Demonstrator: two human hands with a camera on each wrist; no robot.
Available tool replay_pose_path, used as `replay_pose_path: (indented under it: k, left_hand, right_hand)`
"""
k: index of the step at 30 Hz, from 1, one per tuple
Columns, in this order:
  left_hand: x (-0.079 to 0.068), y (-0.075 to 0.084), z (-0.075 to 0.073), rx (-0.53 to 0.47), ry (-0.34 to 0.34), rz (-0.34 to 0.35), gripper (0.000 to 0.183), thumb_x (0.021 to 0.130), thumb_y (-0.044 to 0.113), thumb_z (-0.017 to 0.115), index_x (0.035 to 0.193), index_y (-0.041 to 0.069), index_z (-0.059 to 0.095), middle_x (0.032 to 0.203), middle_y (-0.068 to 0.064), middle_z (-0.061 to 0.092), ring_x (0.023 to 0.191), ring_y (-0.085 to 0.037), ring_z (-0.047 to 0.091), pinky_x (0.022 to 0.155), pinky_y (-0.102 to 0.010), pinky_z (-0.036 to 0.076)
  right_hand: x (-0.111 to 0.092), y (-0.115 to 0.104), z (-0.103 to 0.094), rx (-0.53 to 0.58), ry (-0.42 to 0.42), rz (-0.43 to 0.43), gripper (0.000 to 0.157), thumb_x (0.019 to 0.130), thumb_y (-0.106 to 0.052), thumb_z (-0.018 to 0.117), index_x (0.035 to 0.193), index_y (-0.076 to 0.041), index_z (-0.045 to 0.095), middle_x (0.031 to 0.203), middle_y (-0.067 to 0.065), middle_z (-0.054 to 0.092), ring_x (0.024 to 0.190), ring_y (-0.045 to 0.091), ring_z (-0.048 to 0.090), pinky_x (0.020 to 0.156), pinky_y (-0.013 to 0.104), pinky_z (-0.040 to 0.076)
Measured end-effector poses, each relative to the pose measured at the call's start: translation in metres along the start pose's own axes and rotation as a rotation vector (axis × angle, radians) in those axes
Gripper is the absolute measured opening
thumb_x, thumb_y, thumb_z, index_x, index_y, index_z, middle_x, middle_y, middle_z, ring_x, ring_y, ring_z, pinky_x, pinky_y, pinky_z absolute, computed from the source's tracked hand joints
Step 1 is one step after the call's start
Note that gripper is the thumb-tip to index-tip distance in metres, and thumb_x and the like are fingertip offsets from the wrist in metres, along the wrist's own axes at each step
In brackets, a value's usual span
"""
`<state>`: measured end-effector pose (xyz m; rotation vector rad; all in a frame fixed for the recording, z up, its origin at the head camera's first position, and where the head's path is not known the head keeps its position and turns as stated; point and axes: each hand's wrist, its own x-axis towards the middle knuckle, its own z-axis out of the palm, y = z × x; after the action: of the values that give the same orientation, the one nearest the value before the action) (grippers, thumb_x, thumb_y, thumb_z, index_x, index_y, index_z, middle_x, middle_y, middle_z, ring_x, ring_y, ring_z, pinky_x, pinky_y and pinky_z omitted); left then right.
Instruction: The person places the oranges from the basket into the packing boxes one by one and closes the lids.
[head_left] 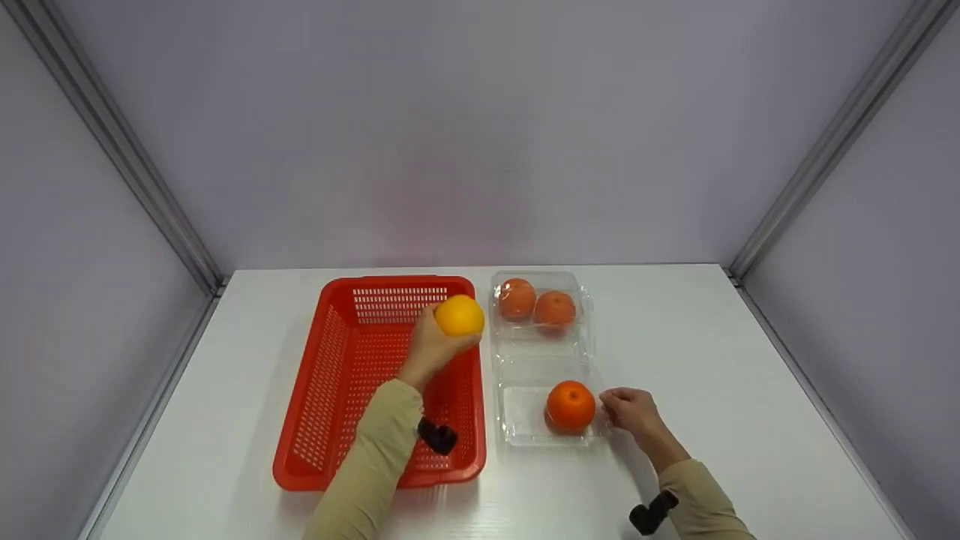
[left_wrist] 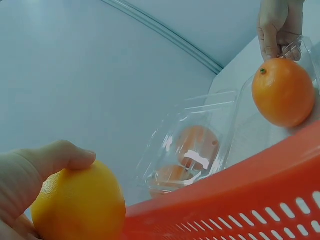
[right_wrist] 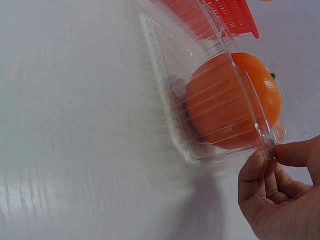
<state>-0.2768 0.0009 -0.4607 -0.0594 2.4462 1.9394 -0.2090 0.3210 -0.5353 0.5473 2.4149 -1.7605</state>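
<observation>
My left hand (head_left: 436,346) grips a round yellow orange (head_left: 459,316) above the far right part of a red basket (head_left: 480,420); the left wrist view shows the thumb on top of the fruit. With thumb and fingertips, my right hand (head_left: 634,411) pinches the right rim of the near section of clear plastic clamshell packaging (head_left: 521,427). A deep-orange orange (head_left: 571,406) sits in that section, close to the pinching fingers. Two more oranges, one at left (head_left: 517,298) and one at right (head_left: 555,309), show through clear plastic in the far section.
The perforated basket stands on the white table (head_left: 675,337), just left of the packaging. Pale panels enclose the table at the back (head_left: 480,135) and on both sides. A black wrist camera (head_left: 438,436) on the left sleeve overlaps the basket in the head view.
</observation>
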Motion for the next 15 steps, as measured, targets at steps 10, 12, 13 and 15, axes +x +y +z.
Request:
replay_pose_path:
  k: [10, 12, 13, 15]
  left_hand:
    - [-0.0045, 0.0046, 0.0022, -0.016, -0.024, -0.011, 0.079, 0.065, 0.012, 0.079, 0.130, 0.002, 0.036, 0.120, -0.016, 0.048, 0.104, -0.029, 0.052, 0.089, -0.042, 0.044]
    - [-0.0052, 0.0045, 0.0024, -0.017, -0.029, -0.009, 0.080, 0.065, 0.012, 0.079, 0.131, 0.002, 0.036, 0.121, -0.016, 0.048, 0.105, -0.029, 0.051, 0.090, -0.042, 0.044]
    - [-0.0054, 0.0044, 0.0026, -0.019, -0.031, -0.010, 0.080, 0.065, 0.012, 0.079, 0.132, 0.003, 0.035, 0.122, -0.016, 0.048, 0.105, -0.029, 0.051, 0.090, -0.042, 0.044]
    - [-0.0057, 0.0046, 0.0032, -0.020, -0.033, -0.007, 0.080, 0.065, 0.012, 0.079, 0.132, 0.003, 0.035, 0.122, -0.016, 0.048, 0.105, -0.029, 0.051, 0.090, -0.042, 0.044]
  right_hand:
    - [0.0017, 0.0020, 0.0002, -0.035, 0.000, 0.030, 0.023, 0.091, -0.010, 0.054, 0.101, 0.011, 0.058, 0.072, 0.004, 0.055, 0.064, 0.013, 0.051, 0.059, 0.023, 0.048]
    - [0.0014, 0.0016, 0.0007, -0.033, 0.004, 0.035, 0.023, 0.090, -0.010, 0.054, 0.101, 0.010, 0.058, 0.073, 0.004, 0.055, 0.064, 0.013, 0.051, 0.059, 0.023, 0.048]
    - [0.0013, 0.0013, 0.0008, -0.031, 0.005, 0.035, 0.023, 0.090, -0.010, 0.054, 0.101, 0.010, 0.058, 0.073, 0.004, 0.055, 0.064, 0.013, 0.051, 0.059, 0.023, 0.048]
    - [0.0017, 0.0013, 0.0005, -0.028, 0.002, 0.032, 0.024, 0.090, -0.010, 0.054, 0.101, 0.011, 0.058, 0.072, 0.004, 0.055, 0.064, 0.013, 0.051, 0.059, 0.023, 0.048]
